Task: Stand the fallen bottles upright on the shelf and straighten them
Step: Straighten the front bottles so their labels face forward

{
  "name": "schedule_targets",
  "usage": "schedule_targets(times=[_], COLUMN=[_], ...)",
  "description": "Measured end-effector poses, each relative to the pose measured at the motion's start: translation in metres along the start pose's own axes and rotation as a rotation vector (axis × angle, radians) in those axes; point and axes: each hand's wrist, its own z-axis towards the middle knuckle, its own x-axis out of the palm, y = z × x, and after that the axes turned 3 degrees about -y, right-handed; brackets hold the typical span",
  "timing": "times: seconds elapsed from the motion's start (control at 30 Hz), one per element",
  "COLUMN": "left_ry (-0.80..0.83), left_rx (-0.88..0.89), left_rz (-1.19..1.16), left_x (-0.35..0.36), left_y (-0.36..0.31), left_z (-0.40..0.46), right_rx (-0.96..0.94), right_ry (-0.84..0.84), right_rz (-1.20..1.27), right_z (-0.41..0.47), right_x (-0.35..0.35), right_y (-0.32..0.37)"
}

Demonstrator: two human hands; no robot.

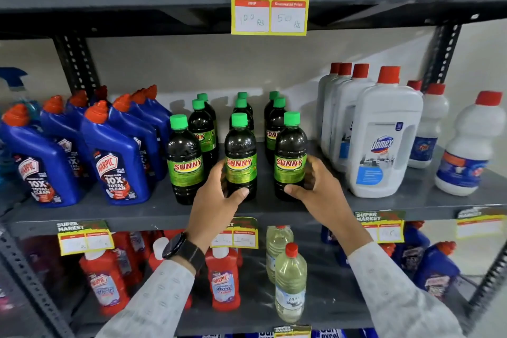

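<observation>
Several dark Sunny bottles with green caps stand upright in three rows on the grey middle shelf (153, 214). My left hand (216, 200) wraps the base of the front middle Sunny bottle (241, 156), thumb across its front. My right hand (315, 186) grips the lower part of the front right Sunny bottle (290, 153). The front left Sunny bottle (185, 159) stands free beside my left hand. No bottle on this shelf lies on its side.
Blue Harpic bottles (115, 153) crowd the left of the shelf. White Domex jugs (381, 134) and smaller white bottles (469, 145) stand at the right. Red Harpic bottles (223, 280) and clear bottles (290, 282) fill the shelf below. A price card (270, 3) hangs above.
</observation>
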Motion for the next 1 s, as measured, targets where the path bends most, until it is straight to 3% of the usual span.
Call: schedule_targets(times=[0.4,1.0], left_ry=[-0.024,-0.02], left_rx=[0.004,0.033], left_rz=[-0.119,-0.075], left_x=[0.004,0.005], left_y=[0.009,0.007], left_z=[0.003,0.002], right_rx=[-0.02,-0.019], right_ry=[-0.08,-0.016], right_rz=[-0.022,-0.039], right_z=[-0.004,0.001], right_x=[0.009,0.011], right_y=[-0.007,-0.011])
